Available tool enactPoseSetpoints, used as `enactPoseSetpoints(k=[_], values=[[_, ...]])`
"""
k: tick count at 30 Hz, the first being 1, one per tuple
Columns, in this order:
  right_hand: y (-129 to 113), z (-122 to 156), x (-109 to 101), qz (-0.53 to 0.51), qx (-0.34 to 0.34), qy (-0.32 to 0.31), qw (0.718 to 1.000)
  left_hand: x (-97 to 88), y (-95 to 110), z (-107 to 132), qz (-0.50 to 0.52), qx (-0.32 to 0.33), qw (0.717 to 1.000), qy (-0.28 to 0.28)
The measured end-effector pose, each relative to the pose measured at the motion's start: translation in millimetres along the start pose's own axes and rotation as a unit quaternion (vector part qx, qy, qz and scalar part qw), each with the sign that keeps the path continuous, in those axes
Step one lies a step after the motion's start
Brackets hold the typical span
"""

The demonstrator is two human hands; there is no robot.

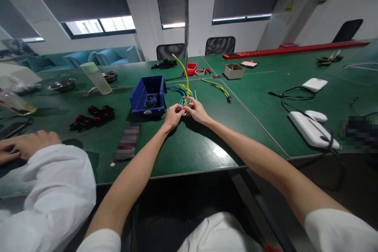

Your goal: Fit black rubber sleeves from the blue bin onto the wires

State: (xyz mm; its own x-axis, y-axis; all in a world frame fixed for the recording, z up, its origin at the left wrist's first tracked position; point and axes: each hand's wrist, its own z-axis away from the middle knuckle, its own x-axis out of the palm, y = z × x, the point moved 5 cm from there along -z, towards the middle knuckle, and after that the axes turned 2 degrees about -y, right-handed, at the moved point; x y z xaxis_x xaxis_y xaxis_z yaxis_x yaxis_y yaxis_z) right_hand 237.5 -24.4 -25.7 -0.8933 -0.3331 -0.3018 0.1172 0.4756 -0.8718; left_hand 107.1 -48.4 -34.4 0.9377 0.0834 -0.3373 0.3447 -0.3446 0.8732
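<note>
My left hand (174,115) and my right hand (197,111) meet over the green table (189,147), fingers closed. Between them they pinch the lower end of a yellow wire (188,76), whose free end rises and bends up to the left. A small, shiny metal-looking end piece (184,114) shows below my fingertips; its exact form is too small to make out. Just behind my hands lies a bundle of blue, green and yellow wires (178,88), partly hidden by them. To the left stands a blue bin (136,102) with dark parts inside.
Further right lie yellow and black wires with a black connector (229,99). Black-and-red parts (94,118) and a phone-like dark slab (127,141) are on the left, near a co-worker's hand (41,141). Behind stand a red tray (191,68) and a small box (234,71).
</note>
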Motion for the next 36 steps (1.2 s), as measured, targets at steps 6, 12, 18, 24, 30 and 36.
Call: enactPoseSetpoints(k=[6, 12, 18, 24, 30, 36], values=[[2, 2, -2, 0.034, 0.019, 0.015, 0.999, -0.8, 2, -1, -0.024, -0.008, 1.000, 0.013], [-12, 5, -2, 0.108, -0.029, 0.032, 0.993, -0.5, 6, 1, -0.040, 0.000, 0.999, 0.024], [-13, 4, 0, 0.153, -0.037, 0.044, 0.987, 1.9, 8, 2, -0.073, 0.017, 0.997, 0.017], [-5, -3, -14, 0.175, -0.022, 0.105, 0.979, -2.1, 17, 6, -0.105, 0.032, 0.992, 0.055], [11, -8, -40, 0.183, 0.013, 0.160, 0.970, -11.4, 18, 5, -0.148, 0.029, 0.983, 0.103], [28, -7, -58, 0.200, 0.053, 0.196, 0.958, -5.9, 7, -1, -0.180, 0.047, 0.981, 0.056]])
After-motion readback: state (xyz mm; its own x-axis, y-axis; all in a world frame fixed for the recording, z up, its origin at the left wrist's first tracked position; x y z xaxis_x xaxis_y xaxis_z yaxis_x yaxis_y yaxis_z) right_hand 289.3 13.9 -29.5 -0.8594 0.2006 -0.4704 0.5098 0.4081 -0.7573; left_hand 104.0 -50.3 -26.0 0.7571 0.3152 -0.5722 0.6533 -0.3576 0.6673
